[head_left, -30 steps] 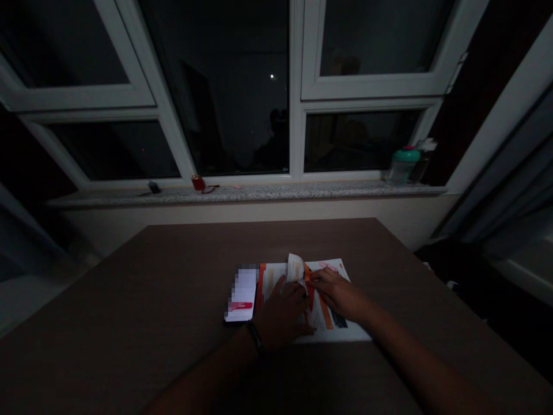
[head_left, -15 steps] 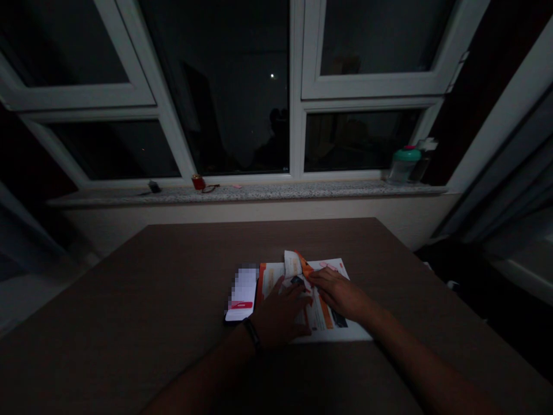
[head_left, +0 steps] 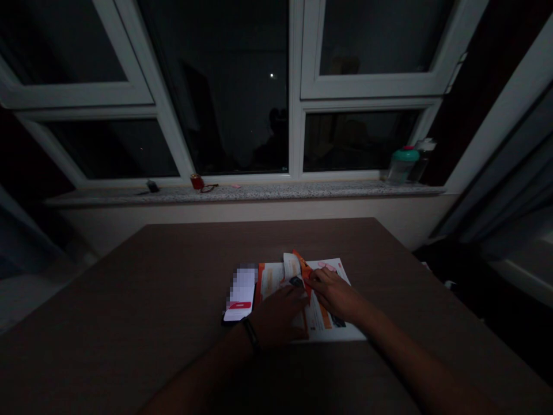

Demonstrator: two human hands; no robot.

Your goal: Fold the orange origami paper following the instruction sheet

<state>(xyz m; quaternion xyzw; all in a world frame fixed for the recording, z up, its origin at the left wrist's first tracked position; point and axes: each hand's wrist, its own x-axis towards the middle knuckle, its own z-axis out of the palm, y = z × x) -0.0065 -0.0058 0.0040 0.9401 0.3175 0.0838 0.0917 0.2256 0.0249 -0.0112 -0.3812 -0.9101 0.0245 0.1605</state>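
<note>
A printed white-and-orange booklet [head_left: 268,279] lies open on the brown table. One of its pages [head_left: 291,264] is folded over and stands up creased near the middle. My left hand [head_left: 279,316], with a dark band at the wrist, rests flat on the left part of the booklet, fingers stretched out. Bent fingers of my right hand [head_left: 333,291] pinch the orange edge of the folded page; the fingertips are partly hidden. Close to the booklet's left side is a phone [head_left: 242,288] with its screen lit.
Behind the table [head_left: 194,245] runs a speckled windowsill [head_left: 268,191]. On it stand a small red jar [head_left: 197,183], a small dark object [head_left: 152,185] and a teal-lidded bottle [head_left: 402,165] beside a clear bottle [head_left: 424,157]. Curtains hang on both sides.
My right hand has shifted slightly along the fold, its fingers now more bent on the page. The left hand's fingers lie closer to the fold. The phone stays in place.
</note>
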